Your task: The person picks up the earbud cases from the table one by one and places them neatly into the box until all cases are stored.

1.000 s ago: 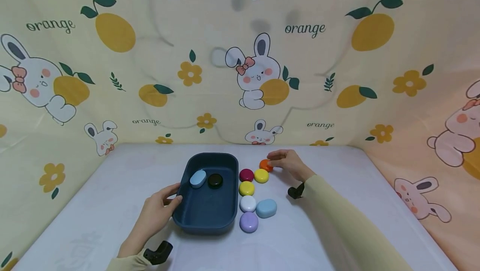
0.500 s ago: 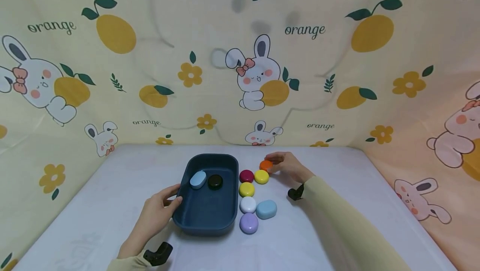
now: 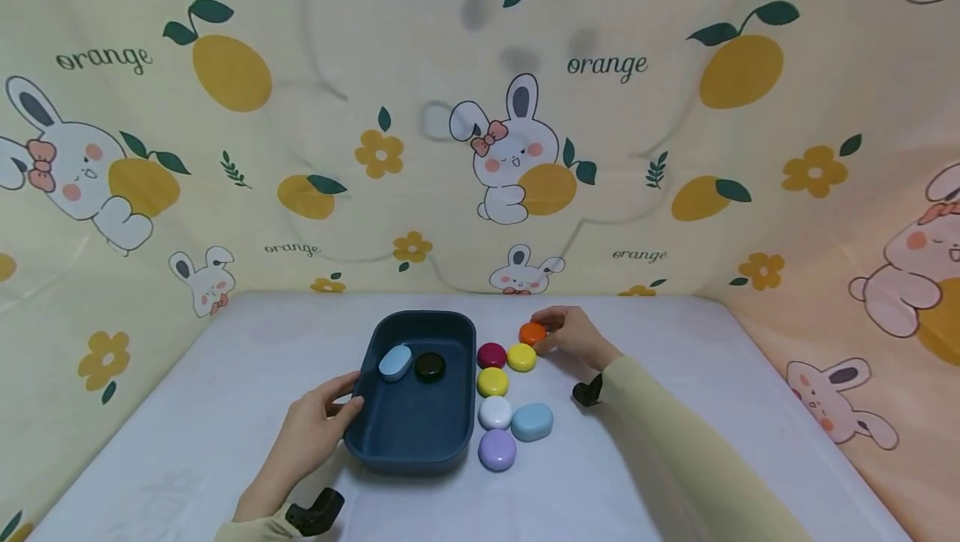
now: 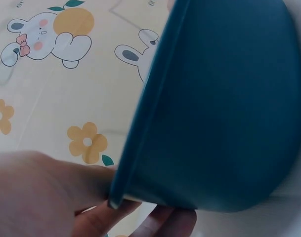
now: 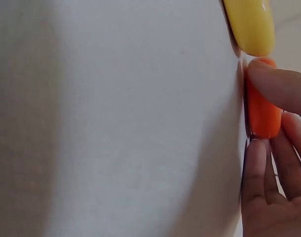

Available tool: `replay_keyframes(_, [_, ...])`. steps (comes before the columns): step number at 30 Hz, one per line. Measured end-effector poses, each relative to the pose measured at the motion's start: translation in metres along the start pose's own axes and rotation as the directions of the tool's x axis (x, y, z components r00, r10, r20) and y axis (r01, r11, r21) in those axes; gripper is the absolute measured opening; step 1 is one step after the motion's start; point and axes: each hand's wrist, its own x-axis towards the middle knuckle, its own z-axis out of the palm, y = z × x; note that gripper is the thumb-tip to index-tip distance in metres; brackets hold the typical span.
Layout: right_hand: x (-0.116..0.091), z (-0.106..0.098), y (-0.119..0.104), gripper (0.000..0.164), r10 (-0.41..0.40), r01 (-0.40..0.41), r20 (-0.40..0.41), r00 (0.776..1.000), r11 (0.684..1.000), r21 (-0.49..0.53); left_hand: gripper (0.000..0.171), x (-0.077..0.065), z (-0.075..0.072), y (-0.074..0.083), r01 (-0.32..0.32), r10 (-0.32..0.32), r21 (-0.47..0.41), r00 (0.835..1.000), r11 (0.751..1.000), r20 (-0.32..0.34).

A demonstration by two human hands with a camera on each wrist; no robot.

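My left hand [image 3: 312, 425] holds the left rim of a dark blue rectangular tub [image 3: 416, 438], thumb at the rim and fingers against the outer wall. In the left wrist view the tub [image 4: 224, 108] fills much of the frame. An oval light blue pebble-shaped piece [image 3: 395, 363] and a round black one [image 3: 430, 367] lie inside it. At the back of the table, my right hand [image 3: 581, 340] pinches a glossy orange pebble-shaped piece [image 3: 531, 332] between thumb and fingers. The right wrist view shows this orange piece [image 5: 263, 116] down on the white surface.
Right of the tub lie a dark red piece [image 3: 492, 354], two yellow ones [image 3: 522, 357], a white one [image 3: 495, 413], a light blue oval [image 3: 532, 422] and a purple one [image 3: 497, 450]. A printed cloth [image 3: 420, 67] hangs behind the white table [image 3: 645, 317].
My right thumb and fingers have come closer around the orange piece, with the thumb lower on its near side. The left hand and tub stay put; the whole head view has shifted slightly.
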Motion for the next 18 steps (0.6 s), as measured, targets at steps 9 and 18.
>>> replay_keyframes(9, [-0.014,-0.01,-0.011,0.057,0.123,-0.109,-0.181,0.976,0.99,0.087,0.044,0.001,0.003,-0.002,-0.012,0.012,-0.002,1.0,1.0,0.001])
replay_keyframes(18, [-0.053,0.031,-0.087,0.051,-0.036,0.045,-0.039,0.999,0.966,0.256,0.043,0.001,0.001,-0.004,-0.045,0.045,-0.006,0.999,0.999,-0.009])
